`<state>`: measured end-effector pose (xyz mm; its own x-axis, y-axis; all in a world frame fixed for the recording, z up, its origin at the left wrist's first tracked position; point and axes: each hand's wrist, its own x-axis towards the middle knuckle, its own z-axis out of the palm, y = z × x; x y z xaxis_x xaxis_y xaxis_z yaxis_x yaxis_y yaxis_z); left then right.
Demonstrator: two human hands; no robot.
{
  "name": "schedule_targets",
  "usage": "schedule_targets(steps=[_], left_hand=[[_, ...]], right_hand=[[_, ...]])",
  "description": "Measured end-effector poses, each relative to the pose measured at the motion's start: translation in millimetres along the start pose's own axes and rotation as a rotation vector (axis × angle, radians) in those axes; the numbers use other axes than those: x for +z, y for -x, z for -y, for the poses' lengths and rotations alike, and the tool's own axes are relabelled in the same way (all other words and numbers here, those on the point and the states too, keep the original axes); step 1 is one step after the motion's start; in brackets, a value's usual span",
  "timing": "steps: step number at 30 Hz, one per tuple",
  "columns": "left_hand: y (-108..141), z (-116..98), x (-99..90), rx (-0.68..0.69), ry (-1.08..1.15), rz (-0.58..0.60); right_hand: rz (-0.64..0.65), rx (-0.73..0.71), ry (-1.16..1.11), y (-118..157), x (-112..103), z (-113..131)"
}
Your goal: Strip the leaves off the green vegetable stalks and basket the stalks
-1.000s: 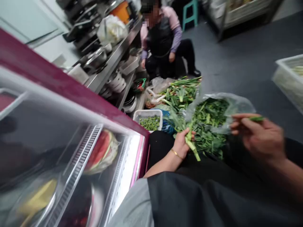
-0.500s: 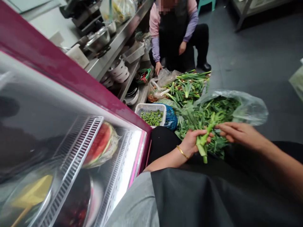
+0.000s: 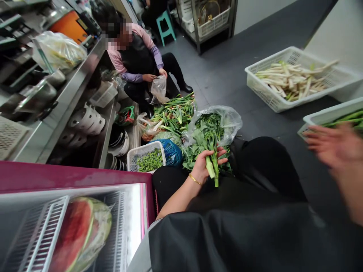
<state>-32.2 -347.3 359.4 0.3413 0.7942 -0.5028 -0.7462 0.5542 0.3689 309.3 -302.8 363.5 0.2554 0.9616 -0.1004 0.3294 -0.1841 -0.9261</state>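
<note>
My left hand [image 3: 206, 163], with a gold bangle at the wrist, holds a couple of thick leafy green stalks [image 3: 211, 167], their cut ends pointing toward me. Under and beyond them, an open clear plastic bag [image 3: 231, 122] lies with a heap of leafy greens [image 3: 195, 158] in and around it. Off to the right, my right hand [image 3: 330, 145] is blurred, its fingers stretched out and apart. It is over the near edge of a white basket [image 3: 310, 119] holding green stalks [image 3: 346, 119]; nothing shows in its fingers.
Spring onions [image 3: 178, 113] lie beyond the bag, where a seated co-worker [image 3: 138, 56] handles a plastic bag [image 3: 159, 88]. A small white basket [image 3: 132, 158] of cut greens stands left. Another basket [image 3: 255, 88] holds pale stalks. An open fridge [image 3: 146, 181] with watermelon [image 3: 76, 230] is at lower left.
My right hand has left the stalks and moved far right to the basket. My left hand still holds stalks. The view has turned right, and the co-worker now has a plastic bag lifted in both hands.
</note>
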Motion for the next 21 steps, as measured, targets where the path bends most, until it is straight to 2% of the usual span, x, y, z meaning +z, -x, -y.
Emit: schedule_targets(steps=[2, 3, 4, 5, 7, 9, 10, 13, 14, 16, 17, 18, 21], left_hand=[[2.7, 1.0, 1.3, -0.013, -0.016, -0.014], [5.1, 0.9, 0.4, -0.028, -0.033, -0.047], [8.4, 0.3, -2.0, -0.045, -0.051, -0.092], [12.7, -0.6, -5.7, -0.050, -0.064, -0.132], [24.0, -2.6, -16.4, -0.018, -0.074, -0.145], [36.1, -3.5, -27.9, 0.021, -0.098, -0.076], [41.1, -3.4, -32.6, 0.044, -0.121, -0.052], [49.4, -4.7, -40.1, 0.194, -0.167, -0.112], [50.4, -6.5, -40.6, 0.286, -0.161, -0.162], [52.4, -11.2, -40.3, 0.463, -0.159, -0.256], [53.9, -13.1, -40.2, 0.535, -0.179, -0.294], [55.8, -14.1, -40.3, 0.602, -0.211, -0.330], [62.2, -9.2, -41.6, 0.781, -0.382, -0.376]], right_hand=[[0.427, 0.137, -0.143, 26.5, 66.0, 23.4], [0.625, 0.113, -0.112, 39.2, 101.2, 36.9], [0.796, 0.028, -0.092, 49.5, 133.2, 49.5], [0.856, -0.047, -0.085, 56.4, 159.8, 60.2], [0.894, -0.163, -0.078, 59.9, 193.9, 73.4], [0.811, -0.246, -0.046, 55.3, 207.7, 77.5], [0.725, -0.318, -0.007, 53.7, 210.2, 78.0], [0.436, -0.701, 0.129, 66.5, 211.6, 79.2], [0.426, -0.854, 0.143, 76.8, 211.2, 79.6], [0.593, -1.082, 0.120, 98.9, 208.8, 80.5], [0.693, -1.103, 0.106, 106.8, 207.3, 81.4], [0.747, -1.046, 0.098, 110.7, 206.0, 83.2], [0.699, -0.639, 0.159, 97.5, 208.7, 95.6]])
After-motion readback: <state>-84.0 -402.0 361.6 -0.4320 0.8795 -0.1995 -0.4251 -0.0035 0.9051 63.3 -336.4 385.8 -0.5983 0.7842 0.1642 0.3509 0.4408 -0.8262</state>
